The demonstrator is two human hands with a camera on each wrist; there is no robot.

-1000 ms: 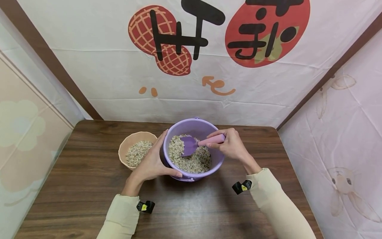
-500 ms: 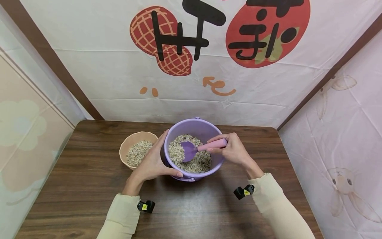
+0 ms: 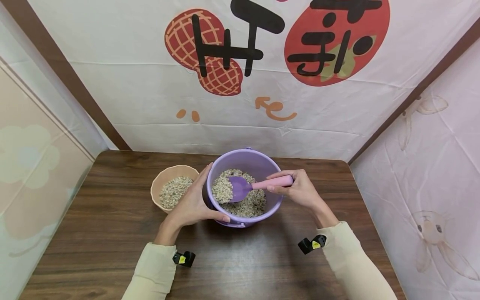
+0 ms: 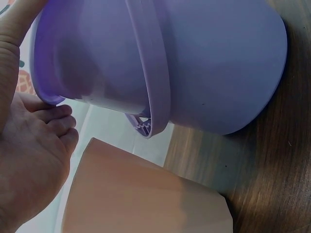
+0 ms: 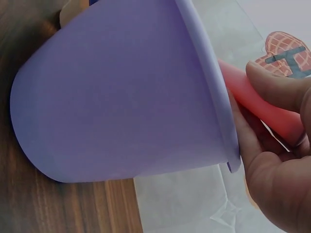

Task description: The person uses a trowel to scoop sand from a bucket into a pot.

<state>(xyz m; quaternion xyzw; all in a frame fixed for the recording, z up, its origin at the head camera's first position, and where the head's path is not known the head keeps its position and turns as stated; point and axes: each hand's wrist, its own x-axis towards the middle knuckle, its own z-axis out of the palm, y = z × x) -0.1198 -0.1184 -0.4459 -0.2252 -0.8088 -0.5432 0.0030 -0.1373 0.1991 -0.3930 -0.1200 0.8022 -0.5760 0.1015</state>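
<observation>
Brown wood-grain tabletop [image 3: 243, 271] spans the lower frame. Right of centre, the right hand [image 3: 300, 189] pinches a pink-handled purple scoop [image 3: 259, 185], long axis sideways, wide end leftward inside a round lavender bucket [image 3: 258, 160]; the left hand [image 3: 189, 204], thumb spread wide, grips its rim beside the scalloped peach bowl [image 3: 161, 181], centre-left.

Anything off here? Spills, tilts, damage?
Nothing stands out. The purple bucket and peach bowl stand on the table with no visible cracks; all the grain I can see is in them or on the scoop. The right hand holds the scoop, the left hand the bucket's rim.
</observation>
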